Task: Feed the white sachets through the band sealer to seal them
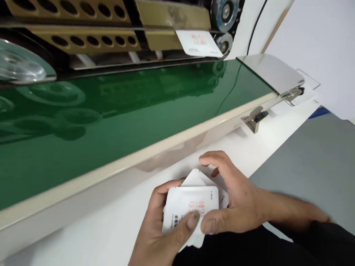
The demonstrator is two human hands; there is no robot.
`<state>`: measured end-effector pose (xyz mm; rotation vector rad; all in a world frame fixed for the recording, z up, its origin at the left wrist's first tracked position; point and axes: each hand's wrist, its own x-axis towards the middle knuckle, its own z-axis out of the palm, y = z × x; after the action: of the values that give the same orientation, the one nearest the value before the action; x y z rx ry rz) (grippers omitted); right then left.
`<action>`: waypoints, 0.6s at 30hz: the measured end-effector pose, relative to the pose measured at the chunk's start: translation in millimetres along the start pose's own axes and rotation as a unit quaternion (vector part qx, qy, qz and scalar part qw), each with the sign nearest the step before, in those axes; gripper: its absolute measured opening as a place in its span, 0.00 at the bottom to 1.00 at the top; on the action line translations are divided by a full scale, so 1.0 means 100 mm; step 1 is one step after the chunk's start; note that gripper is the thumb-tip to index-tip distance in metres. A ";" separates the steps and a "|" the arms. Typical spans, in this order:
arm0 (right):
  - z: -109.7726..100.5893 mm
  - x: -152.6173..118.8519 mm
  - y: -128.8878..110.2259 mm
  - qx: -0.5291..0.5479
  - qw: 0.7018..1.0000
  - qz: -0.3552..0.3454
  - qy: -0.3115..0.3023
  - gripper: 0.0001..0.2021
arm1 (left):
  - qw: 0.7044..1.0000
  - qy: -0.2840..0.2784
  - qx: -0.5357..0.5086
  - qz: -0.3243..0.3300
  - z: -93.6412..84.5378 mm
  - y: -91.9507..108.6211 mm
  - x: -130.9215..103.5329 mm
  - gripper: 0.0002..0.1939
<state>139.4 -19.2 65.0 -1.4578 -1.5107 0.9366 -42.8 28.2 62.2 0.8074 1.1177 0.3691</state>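
My left hand (166, 225) is closed around a small stack of flat white sachets (191, 199), with its thumb pressed on the top one. Red and black print marks the top sachet; those beneath are fanned out at angles, and one corner sticks up behind. Beside the stack, my right hand (235, 195) is open, its fingers curved and spread apart. Its thumb tip rests at the lower right edge of the sachets, and their right corner reaches toward its palm. The fingers of my left hand under the stack are mostly hidden.
A green conveyor belt (133, 122) with a pale side rail (111, 171) runs in front of me. Behind it stands a machine with perforated brass-coloured bars (91, 40) and metal rollers (225, 13). Another white sachet (199, 43) pokes out near the rollers. A metal end plate (273, 72) caps the belt.
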 end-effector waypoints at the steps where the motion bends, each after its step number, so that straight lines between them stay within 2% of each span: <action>1: 0.04 0.01 0.01 0.002 1.000 0.000 -0.011 0.40 | 1.000 0.004 -0.005 -0.002 0.00 0.01 0.00 0.35; 3: 0.11 0.05 0.00 -0.007 1.000 -0.016 -0.021 0.41 | 0.999 0.019 -0.030 -0.018 0.01 0.01 0.00 0.34; 7: 0.19 0.11 0.00 -0.037 0.998 -0.038 -0.016 0.36 | 0.990 0.029 -0.123 -0.058 0.01 -0.01 -0.01 0.35; 10: 0.23 0.10 0.03 -0.015 1.000 0.013 0.016 0.34 | 0.986 -0.022 -0.164 -0.019 -0.01 -0.05 -0.02 0.38; 13: 0.28 0.06 0.06 0.078 0.993 0.077 0.042 0.26 | 0.988 -0.080 -0.131 0.010 -0.03 -0.08 -0.01 0.32; 15: 0.30 0.04 0.07 0.118 0.988 0.083 0.061 0.21 | 0.989 -0.104 -0.102 0.013 -0.05 -0.10 0.01 0.28; 18: 0.31 0.05 0.09 0.079 0.989 0.066 0.108 0.16 | 0.990 -0.113 -0.078 0.006 -0.08 -0.11 0.04 0.29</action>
<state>114.2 -13.2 45.3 -1.5051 -1.1669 0.9218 -49.5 26.8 49.9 0.6988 0.8616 0.3617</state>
